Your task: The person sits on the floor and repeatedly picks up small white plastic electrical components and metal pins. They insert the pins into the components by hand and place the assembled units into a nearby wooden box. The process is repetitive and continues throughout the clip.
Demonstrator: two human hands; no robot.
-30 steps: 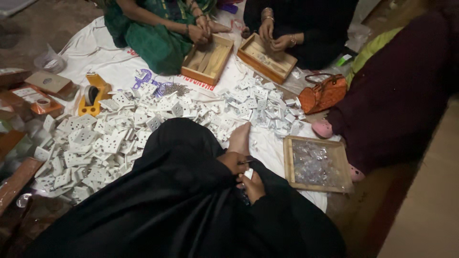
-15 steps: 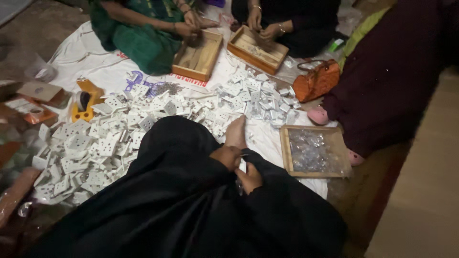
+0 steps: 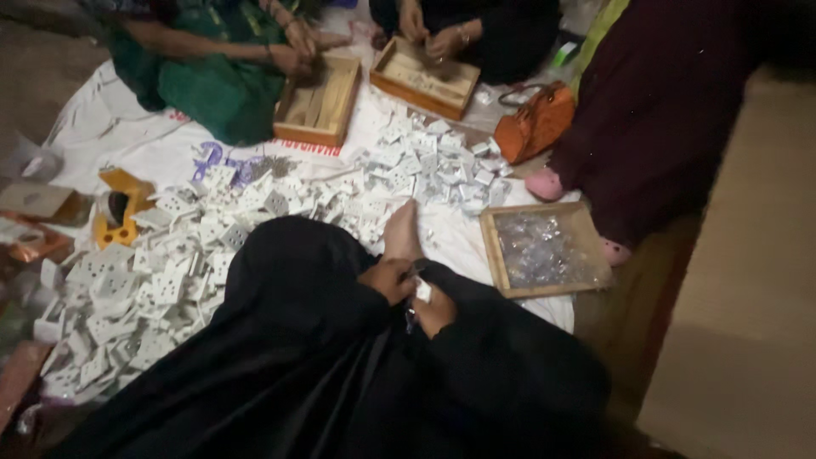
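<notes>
Together both hands, left hand (image 3: 389, 277) and right hand (image 3: 435, 311), pinch a small white piece (image 3: 422, 291), its axis unclear.

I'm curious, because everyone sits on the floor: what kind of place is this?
Probably a home workshop for putting small parts together by hand. A heap of white plastic parts covers a white sheet, wooden trays sit among the people, and both hands hold one piece.
</notes>
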